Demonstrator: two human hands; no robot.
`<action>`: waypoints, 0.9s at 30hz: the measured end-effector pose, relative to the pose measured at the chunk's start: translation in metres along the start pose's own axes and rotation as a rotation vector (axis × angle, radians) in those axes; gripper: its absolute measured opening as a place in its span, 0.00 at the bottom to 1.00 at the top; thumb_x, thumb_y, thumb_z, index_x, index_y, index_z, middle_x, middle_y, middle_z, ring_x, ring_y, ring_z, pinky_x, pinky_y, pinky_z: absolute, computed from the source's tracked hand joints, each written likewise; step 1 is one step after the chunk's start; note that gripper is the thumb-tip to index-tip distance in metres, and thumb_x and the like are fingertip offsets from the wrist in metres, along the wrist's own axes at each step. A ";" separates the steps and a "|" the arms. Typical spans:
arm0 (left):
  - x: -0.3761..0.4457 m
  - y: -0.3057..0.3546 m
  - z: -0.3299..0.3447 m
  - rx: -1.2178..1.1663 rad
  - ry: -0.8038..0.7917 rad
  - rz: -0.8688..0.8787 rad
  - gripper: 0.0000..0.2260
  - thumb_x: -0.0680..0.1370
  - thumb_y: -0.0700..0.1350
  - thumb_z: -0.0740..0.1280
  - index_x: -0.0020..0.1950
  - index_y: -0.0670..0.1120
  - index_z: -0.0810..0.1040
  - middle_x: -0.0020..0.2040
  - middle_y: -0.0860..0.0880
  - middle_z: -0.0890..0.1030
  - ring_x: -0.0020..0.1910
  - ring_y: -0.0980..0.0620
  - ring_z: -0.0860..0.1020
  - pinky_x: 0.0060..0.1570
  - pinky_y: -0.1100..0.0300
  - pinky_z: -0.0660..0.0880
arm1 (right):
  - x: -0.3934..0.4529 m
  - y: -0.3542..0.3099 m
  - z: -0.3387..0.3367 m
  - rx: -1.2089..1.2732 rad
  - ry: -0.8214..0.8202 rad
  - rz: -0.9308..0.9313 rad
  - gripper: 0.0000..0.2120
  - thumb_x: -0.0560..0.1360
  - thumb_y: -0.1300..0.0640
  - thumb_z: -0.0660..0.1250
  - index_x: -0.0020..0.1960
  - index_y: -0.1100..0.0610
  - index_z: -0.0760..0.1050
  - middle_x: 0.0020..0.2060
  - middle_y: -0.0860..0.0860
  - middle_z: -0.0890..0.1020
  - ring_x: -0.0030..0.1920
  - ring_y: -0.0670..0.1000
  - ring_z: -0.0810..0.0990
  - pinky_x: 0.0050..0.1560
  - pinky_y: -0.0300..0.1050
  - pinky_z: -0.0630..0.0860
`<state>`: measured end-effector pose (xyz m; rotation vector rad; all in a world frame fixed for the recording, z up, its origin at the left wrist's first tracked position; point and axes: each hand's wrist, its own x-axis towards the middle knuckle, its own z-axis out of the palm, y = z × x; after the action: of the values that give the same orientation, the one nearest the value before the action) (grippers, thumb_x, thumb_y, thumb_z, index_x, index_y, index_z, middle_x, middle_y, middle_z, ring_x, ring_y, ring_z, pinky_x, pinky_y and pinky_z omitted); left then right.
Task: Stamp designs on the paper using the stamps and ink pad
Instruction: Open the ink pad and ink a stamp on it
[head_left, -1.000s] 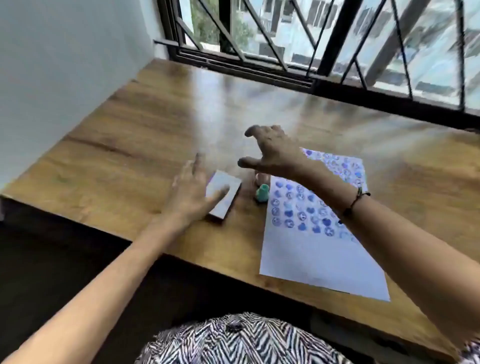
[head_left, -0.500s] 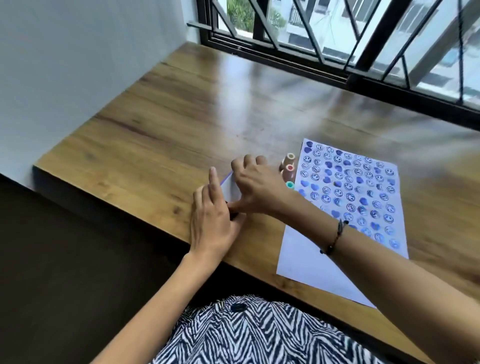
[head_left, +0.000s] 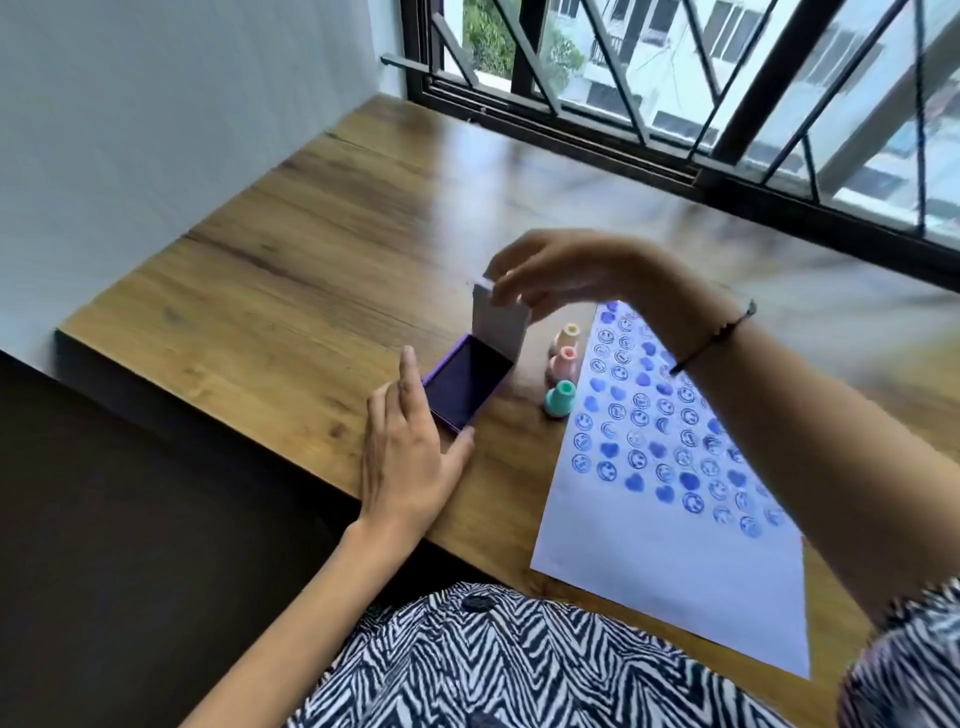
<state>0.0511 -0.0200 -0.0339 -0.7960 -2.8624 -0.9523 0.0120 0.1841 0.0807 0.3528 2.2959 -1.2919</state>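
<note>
ink pad (head_left: 467, 387) sits near the desk's (head_left: 311, 270) front edge, left of the stamped paper (head_left: 670, 519). right hand (head_left: 566, 275) fingers pinch its lid (head_left: 498, 325) upright; left hand (head_left: 410, 457) fingers, spread, brace the base. best to swing the lid fully back, keeping the base pinned, clear of the three stamps (head_left: 560, 397).
</note>
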 end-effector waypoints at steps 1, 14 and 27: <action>0.001 0.001 -0.001 0.024 0.000 -0.001 0.44 0.67 0.50 0.72 0.73 0.38 0.50 0.62 0.36 0.73 0.60 0.37 0.67 0.62 0.53 0.62 | 0.002 0.002 -0.010 0.020 0.032 -0.005 0.06 0.72 0.67 0.63 0.40 0.58 0.76 0.33 0.53 0.75 0.33 0.46 0.77 0.31 0.33 0.77; 0.001 0.022 -0.006 -0.013 0.001 0.030 0.33 0.69 0.47 0.71 0.70 0.40 0.61 0.66 0.37 0.69 0.63 0.37 0.65 0.64 0.48 0.62 | 0.004 0.054 -0.015 -0.479 0.622 -0.041 0.10 0.69 0.60 0.66 0.48 0.62 0.78 0.48 0.61 0.83 0.49 0.59 0.79 0.45 0.43 0.73; 0.008 0.019 -0.021 -0.758 0.001 -0.159 0.13 0.74 0.39 0.67 0.53 0.54 0.76 0.47 0.51 0.79 0.45 0.59 0.77 0.50 0.63 0.73 | -0.025 0.019 0.033 -0.251 0.501 -0.220 0.07 0.63 0.64 0.70 0.41 0.60 0.81 0.31 0.54 0.80 0.32 0.51 0.78 0.31 0.40 0.71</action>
<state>0.0500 -0.0153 -0.0043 -0.5708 -2.5544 -2.1022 0.0509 0.1662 0.0658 0.3767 2.9542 -1.0815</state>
